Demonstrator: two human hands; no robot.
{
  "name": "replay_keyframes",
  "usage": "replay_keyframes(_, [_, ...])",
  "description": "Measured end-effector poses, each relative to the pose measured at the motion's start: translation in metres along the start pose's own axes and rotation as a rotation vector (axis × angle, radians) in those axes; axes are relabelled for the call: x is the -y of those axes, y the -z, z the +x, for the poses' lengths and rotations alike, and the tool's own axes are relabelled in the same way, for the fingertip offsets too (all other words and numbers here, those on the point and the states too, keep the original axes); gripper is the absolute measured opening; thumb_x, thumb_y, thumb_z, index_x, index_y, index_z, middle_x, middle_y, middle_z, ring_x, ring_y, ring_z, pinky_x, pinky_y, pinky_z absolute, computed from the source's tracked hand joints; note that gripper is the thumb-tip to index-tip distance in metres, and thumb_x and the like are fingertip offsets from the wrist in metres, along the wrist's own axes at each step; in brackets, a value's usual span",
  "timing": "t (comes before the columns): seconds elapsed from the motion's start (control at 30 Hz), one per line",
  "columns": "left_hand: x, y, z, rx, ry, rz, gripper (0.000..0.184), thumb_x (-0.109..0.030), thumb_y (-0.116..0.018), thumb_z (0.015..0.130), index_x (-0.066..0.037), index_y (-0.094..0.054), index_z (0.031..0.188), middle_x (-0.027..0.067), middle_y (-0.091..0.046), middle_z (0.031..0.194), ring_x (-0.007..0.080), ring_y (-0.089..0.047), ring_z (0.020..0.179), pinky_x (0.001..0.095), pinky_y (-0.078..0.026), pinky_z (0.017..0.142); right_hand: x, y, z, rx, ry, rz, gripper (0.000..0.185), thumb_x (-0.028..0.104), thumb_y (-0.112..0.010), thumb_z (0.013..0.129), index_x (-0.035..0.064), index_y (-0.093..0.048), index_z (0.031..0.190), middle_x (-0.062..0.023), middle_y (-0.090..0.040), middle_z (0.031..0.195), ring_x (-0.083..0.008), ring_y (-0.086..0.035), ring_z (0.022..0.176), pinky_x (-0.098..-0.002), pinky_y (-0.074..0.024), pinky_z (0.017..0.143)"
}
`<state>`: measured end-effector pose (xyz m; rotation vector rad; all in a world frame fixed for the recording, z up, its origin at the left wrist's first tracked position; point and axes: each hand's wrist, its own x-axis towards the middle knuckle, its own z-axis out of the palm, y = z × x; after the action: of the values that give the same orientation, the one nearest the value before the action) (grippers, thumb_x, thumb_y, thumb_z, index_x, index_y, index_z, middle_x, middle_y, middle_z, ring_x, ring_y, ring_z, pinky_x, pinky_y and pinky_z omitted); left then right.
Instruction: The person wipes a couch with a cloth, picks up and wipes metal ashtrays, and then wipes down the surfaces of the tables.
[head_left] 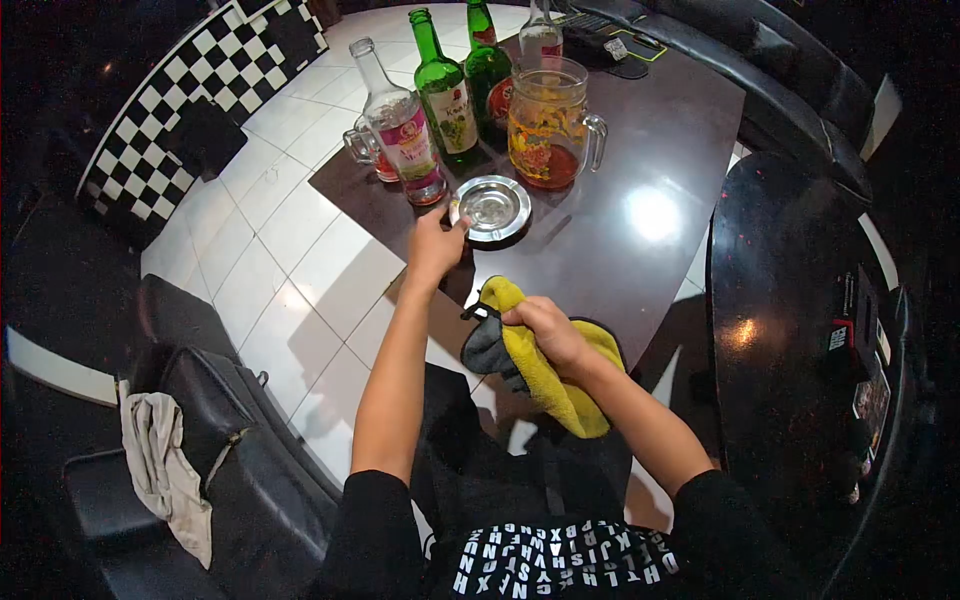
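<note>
My left hand (437, 246) grips the near left rim of a round metal ashtray (491, 209) on the dark table (640, 260). In my right hand (550, 333) is a yellow and grey cloth (545, 385), bunched up and hanging at the table's near edge. Just behind the ashtray and to its left stands a clear bottle with a pink label (408, 145). Beyond it are a green bottle (446, 105) and a second green bottle (489, 85). A patterned glass pitcher (548, 135) with some red liquid stands behind the ashtray to the right.
A glass mug (378, 155) stands behind the clear bottle, and another clear bottle (541, 40) is at the back. Black seats (240, 440) are at the left, one with a pale cloth (160, 460) over it. A second dark table (780, 330) is at the right.
</note>
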<state>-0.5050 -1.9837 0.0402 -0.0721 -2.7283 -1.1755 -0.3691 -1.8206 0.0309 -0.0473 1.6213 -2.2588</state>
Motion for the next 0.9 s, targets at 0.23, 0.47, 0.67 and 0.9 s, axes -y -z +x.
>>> replay_keyframes(0.23, [-0.023, -0.002, -0.014, 0.025, 0.090, -0.095, 0.037, -0.028, -0.064, 0.084, 0.000, -0.062, 0.108, 0.0169, -0.066, 0.070, 0.0304, -0.067, 0.070, 0.0392, -0.050, 0.068, 0.003, 0.001, -0.004, -0.023, -0.033, 0.026, 0.019, 0.020, -0.052, 0.085, 0.0032, -0.059, 0.079, -0.0023, -0.057, 0.067, -0.0121, -0.053, 0.054, -0.0268, -0.0430, 0.052])
replay_keyframes(0.47, [0.001, -0.022, -0.035, -0.357, -0.153, -0.072, 0.029, -0.022, -0.050, 0.092, 0.003, -0.061, 0.103, 0.0240, -0.065, 0.087, 0.0404, -0.063, 0.081, 0.0452, -0.048, 0.072, -0.024, 0.035, 0.011, -0.450, 0.226, 0.355, 0.028, 0.028, -0.050, 0.091, 0.0025, -0.062, 0.096, -0.0026, -0.059, 0.085, -0.0120, -0.054, 0.076, -0.0255, -0.0431, 0.069])
replay_keyframes(0.67, [0.005, -0.031, -0.039, -0.481, -0.277, -0.105, 0.018, -0.013, -0.051, 0.090, 0.002, -0.061, 0.089, 0.0206, -0.064, 0.081, 0.0363, -0.062, 0.074, 0.0424, -0.048, 0.067, 0.042, 0.071, 0.007, -0.812, 0.575, 0.364, 0.040, 0.042, -0.038, 0.099, 0.0074, -0.056, 0.104, -0.0020, -0.054, 0.090, -0.0134, -0.050, 0.083, -0.0266, -0.0413, 0.077])
replay_keyframes(0.9, [0.009, -0.030, -0.040, -0.506, -0.231, -0.122, 0.015, -0.011, -0.054, 0.088, 0.001, -0.062, 0.085, 0.0170, -0.063, 0.073, 0.0290, -0.062, 0.065, 0.0382, -0.047, 0.061, 0.122, 0.090, 0.084, -0.959, 0.540, -0.566, 0.065, 0.053, -0.034, 0.096, -0.0062, -0.060, 0.104, -0.0246, -0.062, 0.093, -0.0392, -0.057, 0.087, -0.0445, -0.0422, 0.082])
